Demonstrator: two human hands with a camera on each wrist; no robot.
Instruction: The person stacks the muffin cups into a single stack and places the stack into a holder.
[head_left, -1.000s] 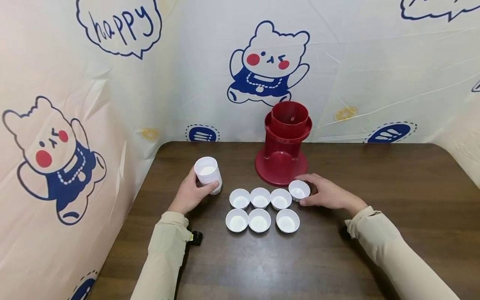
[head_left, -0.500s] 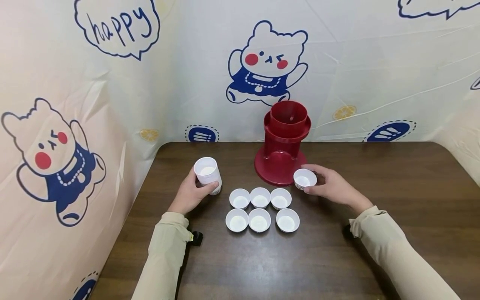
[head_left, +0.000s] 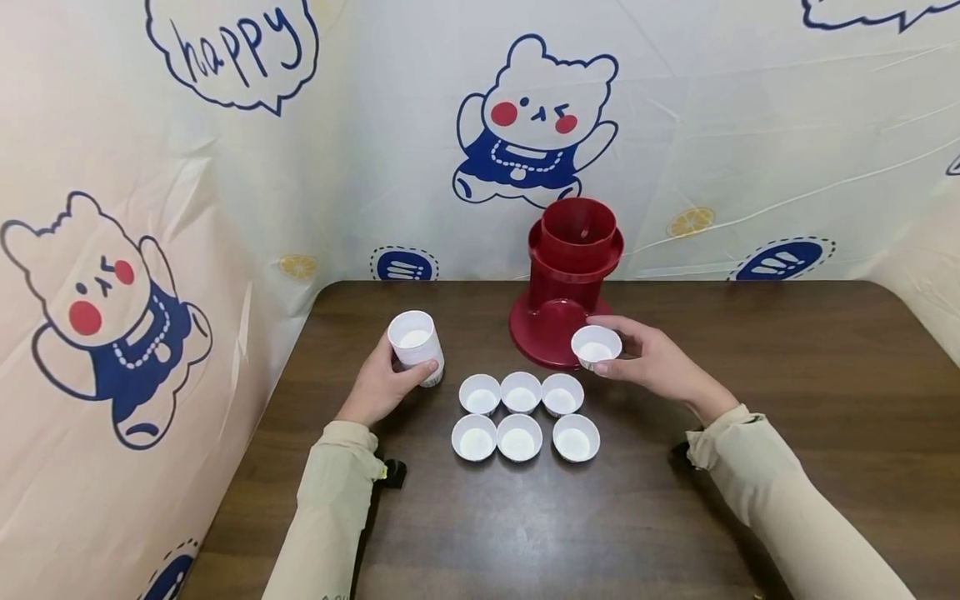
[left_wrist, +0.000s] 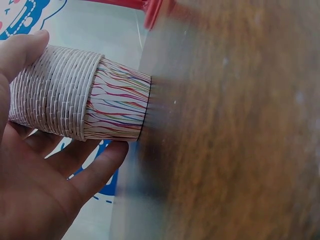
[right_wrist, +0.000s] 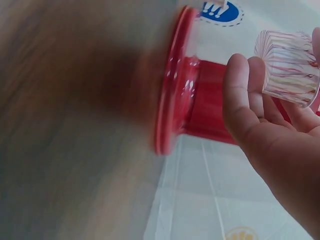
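Note:
My left hand (head_left: 386, 383) grips a tall stack of nested white paper baking cups (left_wrist: 55, 92) upright at the table's left. Coloured wavy lines show on the lowest cup's side in the left wrist view. Between thumb and fingers, my right hand (head_left: 656, 358) holds a single paper baking cup (right_wrist: 290, 67), raised off the table with its mouth up. In the head view this cup overlaps the front of a red stand's round base (head_left: 536, 333). Two rows of white baking cups (head_left: 519, 439) stand mouth up on the table between my hands.
The red plastic stand (head_left: 566, 283), topped by an open cylinder, rises at the back of the brown wooden table (head_left: 480, 533). Behind and left of it hangs a printed cloth (head_left: 375, 150). A black strap piece (head_left: 393, 474) shows at my left cuff.
My right hand has lifted the cup off the table beside the back row, moving it away from me, then slightly left toward the red base. The left hand stays still with its stack.

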